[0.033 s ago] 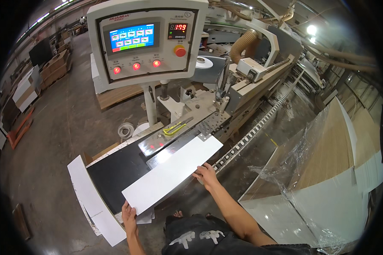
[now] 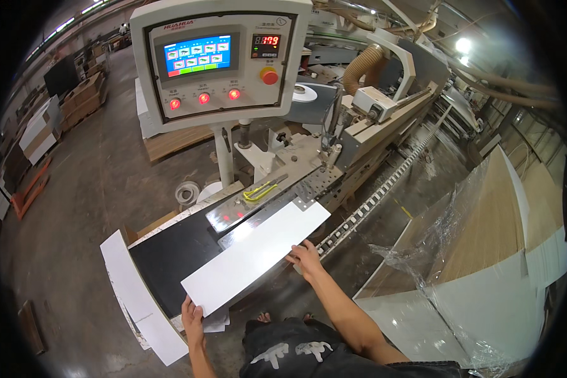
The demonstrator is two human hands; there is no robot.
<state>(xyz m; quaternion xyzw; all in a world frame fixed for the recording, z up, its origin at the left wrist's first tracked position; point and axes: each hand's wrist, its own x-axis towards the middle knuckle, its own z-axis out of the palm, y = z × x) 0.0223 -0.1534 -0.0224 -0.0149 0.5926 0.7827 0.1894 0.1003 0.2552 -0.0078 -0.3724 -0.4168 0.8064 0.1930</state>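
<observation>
A long white panel [image 2: 255,258] lies slantwise over the feed bed of a woodworking machine [image 2: 353,148], its far end by a perforated metal plate [image 2: 315,188]. My left hand [image 2: 193,315] grips the panel's near left corner, thumb on top and fingers at the end edge. Along the edge closest to me, toward the far end, my right hand [image 2: 305,258] holds the panel too; its fingers under the board are partly hidden. Yellow-handled pliers [image 2: 260,191] rest on the metal bed just beyond the panel.
A control box [image 2: 217,63] with a lit screen stands on a post behind the bed. White strips [image 2: 142,296] lie at the bed's left end. A chain conveyor [image 2: 378,198] runs away to the right. Stacked boards [image 2: 460,283] with loose plastic film stand at my right.
</observation>
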